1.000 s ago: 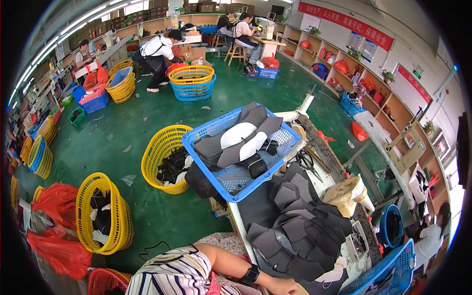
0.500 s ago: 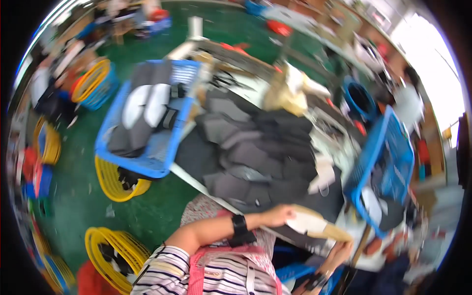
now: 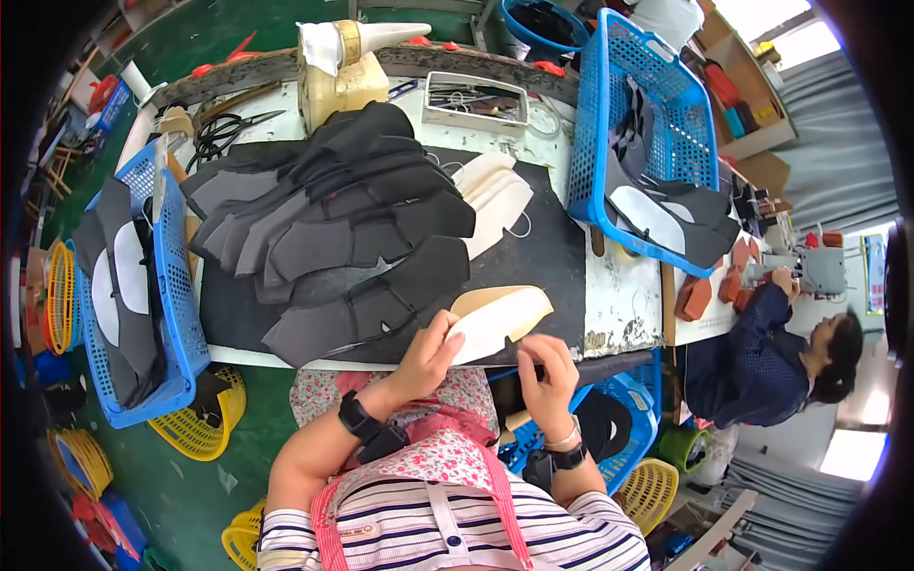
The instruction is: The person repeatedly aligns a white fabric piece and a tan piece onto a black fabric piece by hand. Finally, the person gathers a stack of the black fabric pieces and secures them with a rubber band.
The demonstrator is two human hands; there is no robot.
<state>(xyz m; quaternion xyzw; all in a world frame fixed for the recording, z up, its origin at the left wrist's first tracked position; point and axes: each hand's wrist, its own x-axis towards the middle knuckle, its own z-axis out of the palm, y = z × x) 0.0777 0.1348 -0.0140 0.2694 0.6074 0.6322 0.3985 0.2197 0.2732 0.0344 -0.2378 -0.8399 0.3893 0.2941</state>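
My left hand pinches one end of a curved cut piece, white on the side towards me with a tan layer behind. It is held just above the near edge of the table. My right hand is beside the piece's right end, fingers bent and apart, with nothing visible in them. Beyond the hands, overlapping dark grey and black cut pieces are spread on a black mat. A small stack of cream pieces with a string loop lies right of them.
Blue baskets with grey and white pieces stand at the left and right. Scissors, a tool tray and a yellowish container line the table's back. At the far right a person works at a machine.
My right hand has come off the curved piece, which both hands held before; the left still grips it. The view has swung to the right and steadied.
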